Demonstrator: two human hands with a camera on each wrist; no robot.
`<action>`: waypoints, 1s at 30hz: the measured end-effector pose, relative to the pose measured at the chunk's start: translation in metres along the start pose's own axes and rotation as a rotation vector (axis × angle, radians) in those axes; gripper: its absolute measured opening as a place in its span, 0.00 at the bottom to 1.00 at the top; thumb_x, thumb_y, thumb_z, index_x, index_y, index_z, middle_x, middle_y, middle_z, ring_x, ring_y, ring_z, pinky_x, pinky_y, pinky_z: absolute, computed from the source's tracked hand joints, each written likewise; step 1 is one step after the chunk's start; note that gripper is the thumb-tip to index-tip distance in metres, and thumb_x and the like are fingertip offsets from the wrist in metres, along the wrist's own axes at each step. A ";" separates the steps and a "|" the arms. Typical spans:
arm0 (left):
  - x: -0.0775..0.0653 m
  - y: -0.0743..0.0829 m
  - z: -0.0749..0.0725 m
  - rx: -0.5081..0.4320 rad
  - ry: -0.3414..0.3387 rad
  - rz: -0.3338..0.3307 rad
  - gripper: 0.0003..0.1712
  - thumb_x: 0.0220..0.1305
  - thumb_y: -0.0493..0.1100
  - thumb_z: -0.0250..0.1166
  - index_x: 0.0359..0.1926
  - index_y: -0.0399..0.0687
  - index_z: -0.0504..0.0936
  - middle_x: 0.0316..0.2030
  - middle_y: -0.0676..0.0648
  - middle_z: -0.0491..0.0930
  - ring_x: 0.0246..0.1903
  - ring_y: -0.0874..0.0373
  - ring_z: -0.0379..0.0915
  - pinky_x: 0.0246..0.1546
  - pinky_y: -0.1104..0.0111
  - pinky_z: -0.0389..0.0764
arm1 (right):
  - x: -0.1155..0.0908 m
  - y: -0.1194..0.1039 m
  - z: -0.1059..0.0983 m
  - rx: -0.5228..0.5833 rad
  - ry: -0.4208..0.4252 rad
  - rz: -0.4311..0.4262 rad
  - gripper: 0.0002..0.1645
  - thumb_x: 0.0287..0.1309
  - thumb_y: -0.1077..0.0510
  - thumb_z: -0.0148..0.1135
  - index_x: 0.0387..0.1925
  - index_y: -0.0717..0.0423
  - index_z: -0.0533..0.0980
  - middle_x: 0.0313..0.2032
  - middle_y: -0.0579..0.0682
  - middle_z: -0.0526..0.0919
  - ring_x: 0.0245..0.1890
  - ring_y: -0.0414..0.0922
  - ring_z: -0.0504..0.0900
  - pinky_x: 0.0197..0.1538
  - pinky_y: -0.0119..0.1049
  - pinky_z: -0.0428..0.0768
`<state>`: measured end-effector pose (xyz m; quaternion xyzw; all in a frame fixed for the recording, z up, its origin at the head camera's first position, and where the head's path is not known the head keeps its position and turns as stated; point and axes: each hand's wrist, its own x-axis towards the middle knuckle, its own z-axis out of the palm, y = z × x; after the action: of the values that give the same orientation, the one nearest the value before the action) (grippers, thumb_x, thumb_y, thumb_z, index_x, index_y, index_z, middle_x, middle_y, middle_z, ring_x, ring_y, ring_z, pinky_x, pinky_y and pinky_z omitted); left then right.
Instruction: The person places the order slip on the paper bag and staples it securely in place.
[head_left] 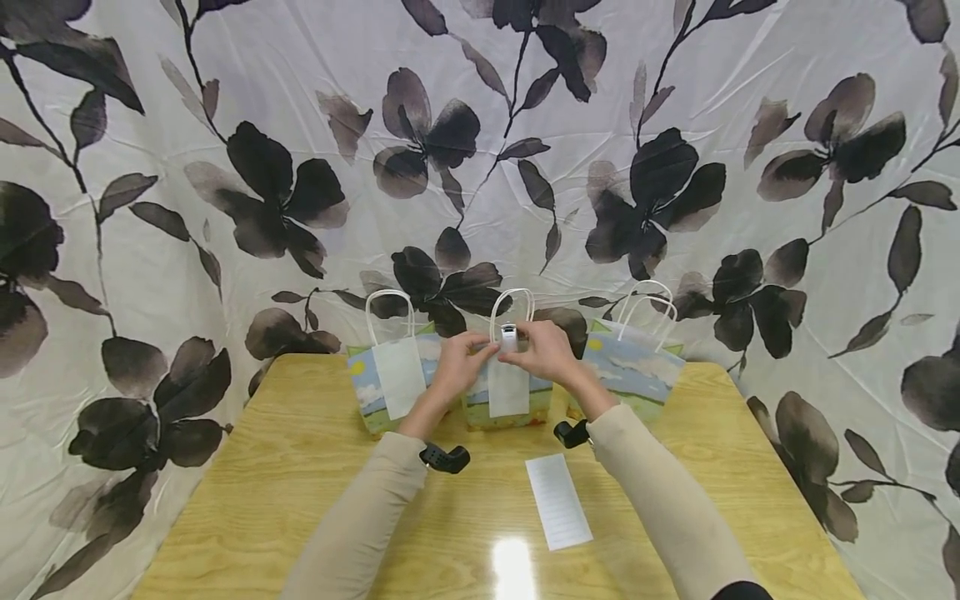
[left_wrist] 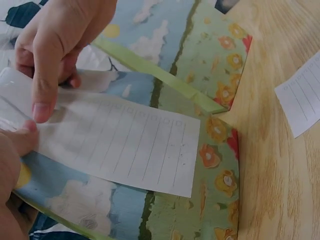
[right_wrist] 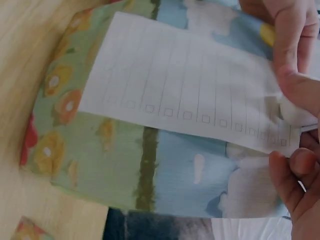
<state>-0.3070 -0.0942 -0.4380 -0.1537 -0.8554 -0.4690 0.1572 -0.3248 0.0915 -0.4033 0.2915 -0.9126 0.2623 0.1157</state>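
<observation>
At the middle paper gift bag (head_left: 538,404), painted with sky and flowers, a white lined checklist sheet (head_left: 508,392) lies against the front. My right hand (head_left: 547,350) pinches a small white glossy object (head_left: 509,335) with a dark slot, at the sheet's top edge; its exact kind is unclear. My left hand (head_left: 459,367) pinches the sheet's upper left edge at the bag top, thumb in front. In the right wrist view, the white object (right_wrist: 296,112) shows partly between the fingers. Checkboxes run down one side of the sheet (left_wrist: 130,145).
A similar bag (head_left: 366,387) with a white sheet (head_left: 400,379) on it stands to the left. Another bag (head_left: 637,371) stands tilted on the right. On the wooden table (head_left: 300,467) lies a loose lined sheet (head_left: 558,502). Behind hangs a flowered cloth (head_left: 300,100).
</observation>
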 end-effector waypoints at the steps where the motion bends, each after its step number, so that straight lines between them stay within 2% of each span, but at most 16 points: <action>1: 0.000 0.000 0.000 0.004 0.002 0.001 0.11 0.64 0.42 0.67 0.42 0.40 0.88 0.41 0.44 0.84 0.43 0.52 0.79 0.43 0.60 0.80 | 0.000 0.000 0.001 0.007 0.019 -0.004 0.17 0.49 0.44 0.75 0.28 0.49 0.77 0.20 0.43 0.76 0.15 0.40 0.67 0.20 0.33 0.62; 6: 0.002 0.002 0.000 0.001 0.009 0.001 0.10 0.64 0.41 0.67 0.42 0.40 0.88 0.40 0.45 0.84 0.42 0.52 0.79 0.42 0.60 0.80 | 0.001 0.002 0.008 0.010 0.124 -0.037 0.16 0.47 0.46 0.77 0.27 0.49 0.79 0.16 0.41 0.73 0.14 0.39 0.64 0.19 0.32 0.60; 12: 0.001 0.003 0.000 -0.010 0.011 -0.013 0.10 0.64 0.40 0.66 0.43 0.39 0.88 0.40 0.45 0.84 0.43 0.52 0.78 0.42 0.60 0.79 | 0.001 0.007 0.017 0.022 0.211 -0.119 0.14 0.45 0.50 0.79 0.31 0.51 0.85 0.21 0.44 0.83 0.14 0.36 0.68 0.19 0.31 0.65; 17: 0.000 0.001 0.002 0.004 0.029 -0.006 0.09 0.64 0.40 0.67 0.42 0.40 0.88 0.41 0.45 0.84 0.43 0.51 0.79 0.43 0.59 0.79 | 0.002 0.007 0.018 0.012 0.178 -0.111 0.14 0.47 0.49 0.78 0.30 0.52 0.83 0.20 0.43 0.81 0.14 0.35 0.67 0.19 0.31 0.65; 21: 0.001 -0.001 0.003 0.005 0.038 -0.019 0.09 0.64 0.41 0.67 0.41 0.41 0.88 0.40 0.45 0.84 0.43 0.52 0.79 0.42 0.59 0.79 | 0.004 0.003 0.011 -0.010 0.088 -0.057 0.16 0.49 0.46 0.76 0.28 0.50 0.78 0.18 0.42 0.76 0.15 0.38 0.67 0.20 0.33 0.65; 24: 0.004 -0.002 0.002 0.013 0.035 -0.011 0.09 0.64 0.42 0.67 0.40 0.42 0.88 0.39 0.45 0.84 0.41 0.52 0.79 0.40 0.59 0.79 | 0.005 -0.001 0.005 0.006 0.033 -0.009 0.18 0.49 0.44 0.75 0.30 0.50 0.77 0.19 0.41 0.76 0.17 0.38 0.70 0.21 0.34 0.68; 27: 0.007 -0.005 0.000 0.021 0.030 -0.003 0.09 0.64 0.42 0.67 0.39 0.42 0.89 0.38 0.45 0.84 0.39 0.52 0.79 0.37 0.59 0.80 | 0.005 -0.004 0.000 0.085 0.049 0.009 0.26 0.49 0.44 0.76 0.45 0.53 0.78 0.23 0.42 0.78 0.20 0.38 0.75 0.23 0.35 0.72; 30: 0.010 -0.006 -0.002 0.032 0.024 -0.008 0.09 0.64 0.42 0.67 0.40 0.42 0.89 0.38 0.45 0.84 0.40 0.52 0.78 0.39 0.59 0.80 | 0.003 -0.007 -0.004 0.227 0.096 0.008 0.42 0.50 0.47 0.75 0.64 0.53 0.69 0.26 0.46 0.80 0.23 0.40 0.79 0.27 0.36 0.78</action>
<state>-0.3184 -0.0976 -0.4376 -0.1421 -0.8615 -0.4576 0.1679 -0.3228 0.0878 -0.3960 0.2859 -0.8717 0.3780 0.1244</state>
